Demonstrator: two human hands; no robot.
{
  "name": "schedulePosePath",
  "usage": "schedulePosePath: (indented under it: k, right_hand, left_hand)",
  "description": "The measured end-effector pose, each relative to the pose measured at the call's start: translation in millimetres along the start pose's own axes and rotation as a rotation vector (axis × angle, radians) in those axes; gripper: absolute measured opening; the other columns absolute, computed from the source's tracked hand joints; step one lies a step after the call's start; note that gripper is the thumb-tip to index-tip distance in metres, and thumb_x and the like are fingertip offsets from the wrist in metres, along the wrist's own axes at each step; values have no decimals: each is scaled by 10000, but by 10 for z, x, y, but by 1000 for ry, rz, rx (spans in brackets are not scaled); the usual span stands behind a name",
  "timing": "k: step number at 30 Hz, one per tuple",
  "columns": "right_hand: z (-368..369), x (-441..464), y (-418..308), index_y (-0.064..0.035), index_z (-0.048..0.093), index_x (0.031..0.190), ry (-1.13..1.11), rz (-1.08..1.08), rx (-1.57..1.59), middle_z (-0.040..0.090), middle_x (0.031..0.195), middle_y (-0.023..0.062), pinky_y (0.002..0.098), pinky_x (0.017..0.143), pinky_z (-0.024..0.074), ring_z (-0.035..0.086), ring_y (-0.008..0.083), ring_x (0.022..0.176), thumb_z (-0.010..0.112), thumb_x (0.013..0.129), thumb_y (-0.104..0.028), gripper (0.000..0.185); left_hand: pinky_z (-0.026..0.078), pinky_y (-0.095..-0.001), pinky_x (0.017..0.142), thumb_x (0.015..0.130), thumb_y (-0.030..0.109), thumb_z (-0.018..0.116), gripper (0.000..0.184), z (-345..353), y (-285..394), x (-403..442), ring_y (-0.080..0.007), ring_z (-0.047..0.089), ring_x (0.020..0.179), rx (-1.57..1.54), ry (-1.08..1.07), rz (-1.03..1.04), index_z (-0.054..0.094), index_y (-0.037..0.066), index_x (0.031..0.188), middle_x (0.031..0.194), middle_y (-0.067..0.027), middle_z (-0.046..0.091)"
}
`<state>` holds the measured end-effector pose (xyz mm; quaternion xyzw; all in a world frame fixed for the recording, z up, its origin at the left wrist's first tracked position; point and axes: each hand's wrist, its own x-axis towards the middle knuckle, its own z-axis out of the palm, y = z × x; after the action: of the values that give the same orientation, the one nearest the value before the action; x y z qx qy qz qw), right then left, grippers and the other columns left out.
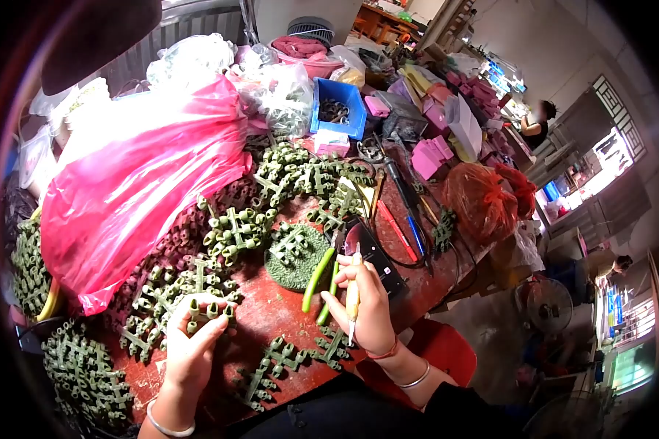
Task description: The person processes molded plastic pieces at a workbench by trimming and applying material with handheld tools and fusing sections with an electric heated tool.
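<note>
Red bench (260, 313), worn, heaped with green branched pieces (236, 233); pink plastic (146, 194) at left; blue bin (356, 123) at rear; person (537, 132) seen beyond. Over the bench, one green piece (211, 311) is held by fingers of the left hand (188, 345); yellow-handled tool (352, 300) by those of the right hand (371, 316), near green-handled pliers (318, 282).

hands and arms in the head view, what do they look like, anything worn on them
The left hand is ungloved, with a pale bangle at the wrist. The right hand, also ungloved, has a thin red band and a silvery bangle further up; a black sleeve covers that arm higher up.
</note>
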<state>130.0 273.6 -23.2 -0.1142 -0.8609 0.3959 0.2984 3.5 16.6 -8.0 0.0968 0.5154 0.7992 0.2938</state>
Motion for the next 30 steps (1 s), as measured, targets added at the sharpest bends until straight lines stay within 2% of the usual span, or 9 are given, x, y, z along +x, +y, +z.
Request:
schedulePosePath:
  k: [3, 9, 17, 19, 20, 21, 22, 25, 30]
  right_hand:
    - [63, 26, -32, -24, 568, 1062, 68, -60, -36, 628, 1248, 237, 364, 896, 564, 663, 325, 1105, 855, 764, 29, 417]
    - [1, 194, -89, -2, 561, 1069, 54, -143, -105, 629, 1230, 224, 374, 911, 544, 667, 317, 1077, 848, 765, 46, 421]
    - [-55, 955, -12, -15, 620, 1032, -259, -266, 133, 677, 1162, 174, 322, 875, 567, 692, 244, 1030, 770, 864, 21, 229]
    - [-149, 1148, 189, -27, 650, 1069, -68, -370, 22, 714, 1092, 144, 292, 826, 560, 691, 175, 918, 737, 925, -13, 170]
    - [-348, 1229, 57, -32, 671, 1057, -36, -216, -51, 735, 1011, 119, 285, 793, 555, 696, 158, 859, 701, 970, -53, 94]
    - [-437, 1353, 328, -41, 655, 1043, 113, -300, -130, 726, 933, 140, 355, 715, 555, 724, 266, 801, 688, 968, -56, 83]
    - [-563, 1435, 495, -35, 653, 1038, 189, -217, -175, 727, 934, 154, 354, 707, 551, 723, 277, 793, 679, 970, -57, 76]
    - [-913, 1513, 1222, -41, 633, 1037, 234, -170, -590, 676, 928, 192, 484, 796, 527, 647, 428, 889, 770, 891, -169, 238]
    - [-944, 1547, 1641, -37, 626, 1037, 182, -90, -726, 661, 939, 231, 505, 787, 517, 639, 451, 906, 809, 859, -190, 298]
  left_hand:
    - [555, -308, 807, 922, -12, 690, 226, -2, -3, 4, -150, 656, 923, 0, -5, 8, 633, 28, 1137, 1108, -114, 710]
    - [555, -306, 808, 920, -5, 694, 231, -11, -10, 3, -147, 656, 929, 16, 2, 4, 632, 30, 1140, 1109, -110, 708]
    - [561, -304, 814, 923, 4, 693, 239, 9, 34, -8, -147, 663, 955, 33, 19, -15, 634, 40, 1153, 1108, -96, 705]
    - [562, -305, 816, 923, 3, 693, 242, -8, 29, -8, -148, 664, 961, 26, 21, -25, 635, 41, 1154, 1109, -92, 703]
    - [564, -304, 817, 924, -2, 692, 242, -14, 23, -6, -146, 665, 964, 17, 14, -22, 635, 41, 1155, 1108, -88, 701]
    - [565, -303, 818, 925, -7, 691, 242, -18, 17, -4, -144, 665, 967, 8, 6, -20, 635, 41, 1155, 1108, -84, 699]
    - [565, -303, 818, 925, -7, 691, 242, -19, 8, -5, -144, 665, 967, 6, 4, -24, 635, 41, 1155, 1108, -84, 699]
    - [565, -299, 818, 928, -15, 691, 238, -4, -5, -3, -137, 664, 946, 16, 14, -29, 638, 41, 1153, 1109, -78, 697]
    - [559, -287, 814, 932, -32, 690, 226, 10, -39, 2, -124, 657, 904, 72, -15, 9, 642, 30, 1144, 1102, -73, 701]
